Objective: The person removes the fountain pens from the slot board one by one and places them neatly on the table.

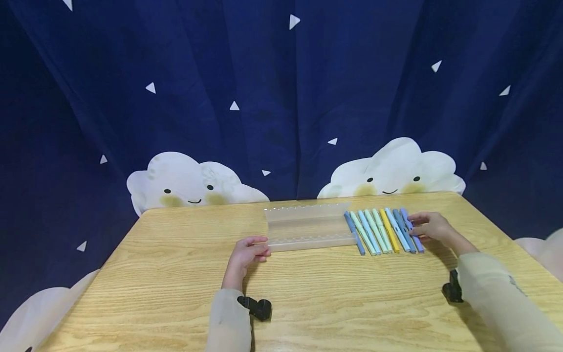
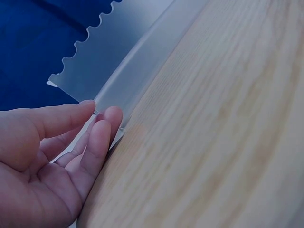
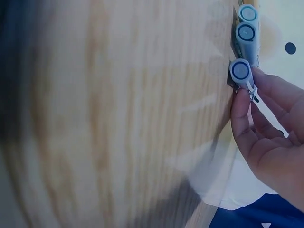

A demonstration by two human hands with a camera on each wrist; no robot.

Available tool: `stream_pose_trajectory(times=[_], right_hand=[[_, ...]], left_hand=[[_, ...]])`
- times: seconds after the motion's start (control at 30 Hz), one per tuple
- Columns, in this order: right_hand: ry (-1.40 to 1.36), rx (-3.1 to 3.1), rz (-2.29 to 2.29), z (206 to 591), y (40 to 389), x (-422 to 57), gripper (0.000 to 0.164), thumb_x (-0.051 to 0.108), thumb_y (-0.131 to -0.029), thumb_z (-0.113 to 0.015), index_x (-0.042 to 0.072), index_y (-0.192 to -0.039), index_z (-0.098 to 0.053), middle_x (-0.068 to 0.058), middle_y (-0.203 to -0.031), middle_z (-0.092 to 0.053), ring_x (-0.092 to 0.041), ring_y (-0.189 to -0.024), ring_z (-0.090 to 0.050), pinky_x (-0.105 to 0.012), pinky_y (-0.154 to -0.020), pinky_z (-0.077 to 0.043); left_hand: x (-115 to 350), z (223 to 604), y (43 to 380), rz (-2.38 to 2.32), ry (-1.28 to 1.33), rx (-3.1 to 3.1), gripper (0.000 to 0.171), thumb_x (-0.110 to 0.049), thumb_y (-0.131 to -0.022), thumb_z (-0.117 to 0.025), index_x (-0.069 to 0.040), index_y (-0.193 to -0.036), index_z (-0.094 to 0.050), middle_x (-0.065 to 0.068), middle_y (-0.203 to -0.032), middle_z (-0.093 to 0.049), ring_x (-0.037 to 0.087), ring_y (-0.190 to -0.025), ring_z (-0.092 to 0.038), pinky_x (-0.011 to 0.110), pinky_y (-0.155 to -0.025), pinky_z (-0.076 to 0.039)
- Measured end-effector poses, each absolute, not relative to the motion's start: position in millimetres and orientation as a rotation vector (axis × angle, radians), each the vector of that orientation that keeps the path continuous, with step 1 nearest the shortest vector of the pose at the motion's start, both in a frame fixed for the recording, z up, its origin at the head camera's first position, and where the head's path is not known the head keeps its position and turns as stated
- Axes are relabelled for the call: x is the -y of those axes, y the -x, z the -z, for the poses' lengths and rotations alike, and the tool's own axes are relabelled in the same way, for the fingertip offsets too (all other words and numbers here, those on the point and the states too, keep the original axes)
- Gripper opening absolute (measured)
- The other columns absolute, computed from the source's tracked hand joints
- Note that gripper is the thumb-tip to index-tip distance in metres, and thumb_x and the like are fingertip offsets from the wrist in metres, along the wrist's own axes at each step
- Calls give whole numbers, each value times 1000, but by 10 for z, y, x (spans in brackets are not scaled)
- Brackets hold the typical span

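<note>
A translucent plastic pen tray (image 1: 308,226) with scalloped edges lies on the table. My left hand (image 1: 247,253) holds its near left corner; in the left wrist view, the thumb and fingers (image 2: 97,142) close around that corner. To the right of the tray several capped pens lie side by side, among them a yellow pen (image 1: 389,230) and a dark blue pen (image 1: 354,232) at the left end. At the row's right end my right hand (image 1: 433,229) pinches a purple pen (image 1: 405,216). The right wrist view shows this pen's round end (image 3: 241,71) between thumb and fingers.
All of this rests on a light wooden table (image 1: 176,274). Behind the table hangs a dark blue curtain (image 1: 264,63) with white triangles and smiling clouds. A small black device (image 1: 259,309) is strapped to each wrist.
</note>
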State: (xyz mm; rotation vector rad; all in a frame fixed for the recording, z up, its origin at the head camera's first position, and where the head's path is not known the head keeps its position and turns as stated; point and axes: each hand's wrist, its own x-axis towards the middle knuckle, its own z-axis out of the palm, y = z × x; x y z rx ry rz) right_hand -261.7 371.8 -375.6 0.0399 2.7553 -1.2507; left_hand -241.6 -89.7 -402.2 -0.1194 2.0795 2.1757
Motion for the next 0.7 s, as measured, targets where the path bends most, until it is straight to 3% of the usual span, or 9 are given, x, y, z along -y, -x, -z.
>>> stream_pose_trajectory(times=[0.4, 0.57, 0.7], right_hand=[[-60, -2785, 1276, 3721, 2601, -3713, 53, 10, -81, -63, -19, -119, -39, -38, -112, -43, -21, -79, -58, -33, -65, -53], [-47, -2842, 1287, 3718, 2568, -3624, 47, 14, -86, -58, -17, -118, -43, -33, -111, -49, -24, -84, -58, -31, -67, -52], [49, -2887, 1351, 3636, 2544, -3480, 45, 18, -89, -55, -16, -117, -46, -28, -107, -54, -19, -84, -58, -31, -67, -52]], left_hand=[[902, 4046, 2436, -2180, 122, -2074, 26, 11, -80, -55, 14, -106, -54, 9, -69, -62, 13, -59, -60, 21, -52, -51], [903, 4055, 2432, -2188, 77, -2074, 27, 10, -82, -54, 16, -108, -52, 11, -72, -62, 14, -61, -60, 23, -54, -51], [922, 3976, 2412, -2170, 82, -2134, 26, 6, -82, -55, 15, -107, -53, 13, -73, -62, 15, -59, -60, 24, -53, -51]])
